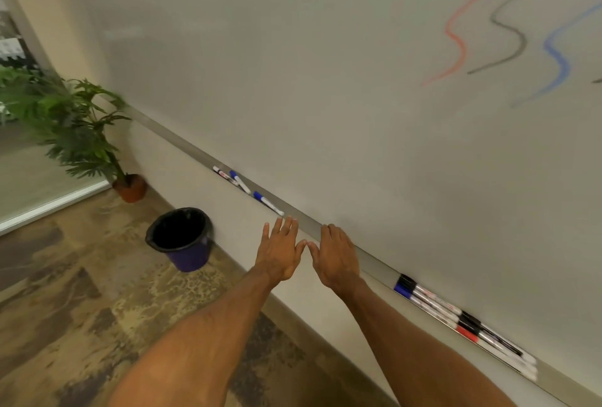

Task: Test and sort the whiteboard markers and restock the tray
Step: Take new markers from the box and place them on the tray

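Loose markers point(268, 203): three, lying in the tray point(378, 263), left stretch.
Stacked markers point(456, 315): tray, right end.
Left hand point(280, 252): spread, empty, at tray edge.
Right hand point(335, 256): flat, empty, likewise.
Handling: probably light, stiff, slick, rolls; pinch mid-barrel.

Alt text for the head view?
The left hand and right hand, open and empty, reach toward the tray between three loose markers at left and a marker cluster at right. Coloured squiggles mark the whiteboard; a bucket stands below.
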A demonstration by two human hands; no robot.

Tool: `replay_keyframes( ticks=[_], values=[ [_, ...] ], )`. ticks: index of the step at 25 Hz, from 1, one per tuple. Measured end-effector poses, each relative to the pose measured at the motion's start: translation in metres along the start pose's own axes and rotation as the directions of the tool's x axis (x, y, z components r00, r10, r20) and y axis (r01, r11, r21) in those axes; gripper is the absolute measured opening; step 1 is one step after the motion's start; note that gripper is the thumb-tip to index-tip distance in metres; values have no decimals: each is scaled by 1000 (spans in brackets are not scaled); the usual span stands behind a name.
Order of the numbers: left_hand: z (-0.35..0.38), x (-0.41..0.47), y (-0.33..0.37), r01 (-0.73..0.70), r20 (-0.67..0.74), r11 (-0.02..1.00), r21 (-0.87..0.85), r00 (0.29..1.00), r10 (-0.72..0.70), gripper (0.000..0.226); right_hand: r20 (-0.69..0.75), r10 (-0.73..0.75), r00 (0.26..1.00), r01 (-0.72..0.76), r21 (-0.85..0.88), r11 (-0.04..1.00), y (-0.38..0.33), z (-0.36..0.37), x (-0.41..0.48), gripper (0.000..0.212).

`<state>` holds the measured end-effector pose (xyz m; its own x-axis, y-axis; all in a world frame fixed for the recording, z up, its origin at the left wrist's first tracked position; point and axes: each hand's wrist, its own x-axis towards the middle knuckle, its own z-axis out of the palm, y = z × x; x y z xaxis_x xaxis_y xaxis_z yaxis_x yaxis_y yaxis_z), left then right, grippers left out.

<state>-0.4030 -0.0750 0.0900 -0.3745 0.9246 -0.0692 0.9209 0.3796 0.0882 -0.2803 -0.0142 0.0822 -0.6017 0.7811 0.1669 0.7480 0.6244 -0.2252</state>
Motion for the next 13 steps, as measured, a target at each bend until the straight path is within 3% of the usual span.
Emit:
replay_keyframes(
  ticks=[13],
  values=[
    [-12, 53, -135, 74, 3, 997, -2, 997, -74, 60, 29, -84, 996, 84, -4, 996, -112, 44, 106, 52]
  ],
)
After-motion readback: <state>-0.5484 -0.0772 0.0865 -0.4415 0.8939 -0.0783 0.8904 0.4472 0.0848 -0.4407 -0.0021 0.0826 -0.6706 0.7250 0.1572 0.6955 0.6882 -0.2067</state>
